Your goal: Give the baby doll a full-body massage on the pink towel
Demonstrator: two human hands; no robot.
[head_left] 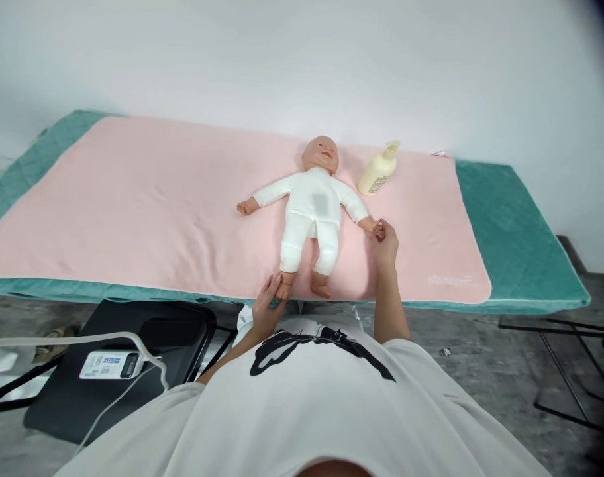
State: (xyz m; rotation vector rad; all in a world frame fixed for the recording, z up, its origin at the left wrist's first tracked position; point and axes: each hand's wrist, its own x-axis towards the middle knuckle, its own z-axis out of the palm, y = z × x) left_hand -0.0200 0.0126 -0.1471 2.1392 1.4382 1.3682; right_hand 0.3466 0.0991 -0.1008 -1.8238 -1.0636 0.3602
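A baby doll (314, 205) with a white cloth body lies face up on a pink mat (133, 199), its head toward the wall and its feet at the near edge. My right hand (387, 246) pinches the doll's hand on the right side, with that arm stretched out and down. At the near edge, my left hand (267, 306) has its fingers and thumb around the doll's foot on the left side. The doll's other arm and other foot lie free on the mat. A pale yellow pump bottle (378, 172) is right of the doll's head.
Under the mat is a green padded cover (520, 245) on a long table against a white wall. Below the table's near edge, a black chair (128, 397) holds a white power bank (110, 365) with a cable. Black metal legs (563, 371) stand at the right.
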